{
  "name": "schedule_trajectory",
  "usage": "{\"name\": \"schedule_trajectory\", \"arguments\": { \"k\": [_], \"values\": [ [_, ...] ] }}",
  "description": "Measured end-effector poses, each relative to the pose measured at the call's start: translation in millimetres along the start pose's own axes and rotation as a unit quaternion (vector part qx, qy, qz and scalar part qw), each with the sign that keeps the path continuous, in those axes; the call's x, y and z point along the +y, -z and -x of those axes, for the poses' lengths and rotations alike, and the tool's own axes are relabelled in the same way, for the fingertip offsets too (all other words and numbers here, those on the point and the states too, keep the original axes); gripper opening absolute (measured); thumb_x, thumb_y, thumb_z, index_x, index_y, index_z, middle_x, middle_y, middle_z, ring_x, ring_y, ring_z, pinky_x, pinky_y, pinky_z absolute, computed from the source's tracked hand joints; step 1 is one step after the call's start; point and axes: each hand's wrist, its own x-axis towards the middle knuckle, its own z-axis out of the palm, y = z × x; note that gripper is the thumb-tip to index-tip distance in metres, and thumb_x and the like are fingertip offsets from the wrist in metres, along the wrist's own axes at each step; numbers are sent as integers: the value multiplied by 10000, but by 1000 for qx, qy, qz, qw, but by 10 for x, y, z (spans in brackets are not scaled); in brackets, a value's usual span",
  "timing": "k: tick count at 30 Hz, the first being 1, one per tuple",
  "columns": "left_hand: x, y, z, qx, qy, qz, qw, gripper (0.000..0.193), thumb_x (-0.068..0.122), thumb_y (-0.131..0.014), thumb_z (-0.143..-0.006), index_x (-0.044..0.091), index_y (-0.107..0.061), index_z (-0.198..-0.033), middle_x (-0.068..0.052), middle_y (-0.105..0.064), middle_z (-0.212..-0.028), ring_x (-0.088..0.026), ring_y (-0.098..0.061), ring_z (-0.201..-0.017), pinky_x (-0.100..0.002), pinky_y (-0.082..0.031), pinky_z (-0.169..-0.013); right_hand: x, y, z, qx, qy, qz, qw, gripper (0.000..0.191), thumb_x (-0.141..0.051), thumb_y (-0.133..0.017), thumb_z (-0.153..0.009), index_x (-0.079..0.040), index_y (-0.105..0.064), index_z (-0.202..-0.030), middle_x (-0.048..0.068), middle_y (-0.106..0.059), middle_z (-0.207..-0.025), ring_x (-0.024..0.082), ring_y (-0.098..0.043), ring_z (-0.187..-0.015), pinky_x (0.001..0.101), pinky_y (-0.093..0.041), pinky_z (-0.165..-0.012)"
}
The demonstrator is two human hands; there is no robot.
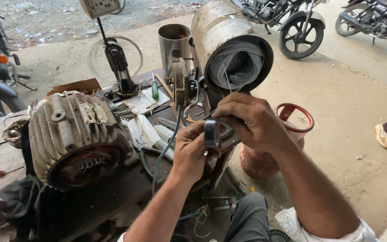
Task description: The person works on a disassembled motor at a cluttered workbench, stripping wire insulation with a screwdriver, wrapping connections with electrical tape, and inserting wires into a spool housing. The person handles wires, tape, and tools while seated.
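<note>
Tape roll (212,133), dark and ring-shaped, is sitting at frame centre, pinched upright in the left hand (190,152), fingers clamped on its rim. Right hand (247,120) is closing its fingertips on thin wire leads just below the cylindrical motor stator (229,42), whose pale coil windings (237,62) are showing at its open end. Windings appear already laid in; lead ends look not yet wrapped. Ribbed motor housing (75,136) is lying at left on the cluttered workbench (90,201); red gas cylinder (265,157) is standing at right.

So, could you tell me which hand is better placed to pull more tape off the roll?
Probably the right hand: it sits above the black tape roll, fingertips at the wires, while the left hand grips the roll.
</note>
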Motion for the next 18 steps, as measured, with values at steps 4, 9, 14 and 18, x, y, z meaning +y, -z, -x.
{"name": "schedule_trajectory", "arguments": {
  "k": [4, 9, 14, 18],
  "values": [
    [-1, 56, -8, 24, 54, 74, 996, 274, 267, -658, -1062, 24, -665, -936, 1, -580, -690, -58, -492, -541, -206, -350, -461, 16, -38, 5, 3, 16, -21, 1000, 249, 52, -723, -858, -26, -713, -1094, 100, -708, -1050, 212, -745, -940, 317, -593, -789],
    [45, 30, -103, 46, -5, -112, 993, 543, 518, -488, -1102, -1, -646, -1094, -15, -620, -774, -72, -534, -637, -214, -407, -553, -4, -85, 10, 79, 42, 39, 995, 284, -24, -800, -855, -32, -701, -1121, 116, -716, -1064, 232, -754, -923, 319, -610, -769],
    [37, -103, -63, 21, -78, -202, 976, 1035, 811, -400, -927, 86, -181, -1632, -100, -584, -1205, -147, -630, -1055, -303, -560, -830, -43, -166, -64, 87, 37, 110, 989, 167, -144, -792, -917, -5, -699, -925, 110, -694, -883, 249, -714, -710, 352, -553, -619],
    [31, -107, -110, -44, -82, -195, 976, 1198, 898, -373, -860, 116, 5, -1685, -157, -265, -1602, -249, -493, -1384, -418, -523, -1091, -35, -134, -128, 67, -10, 194, 979, 429, -280, -739, -982, -11, -630, -667, 102, -587, -657, 259, -599, -520, 409, -450, -494]
  ]
}}
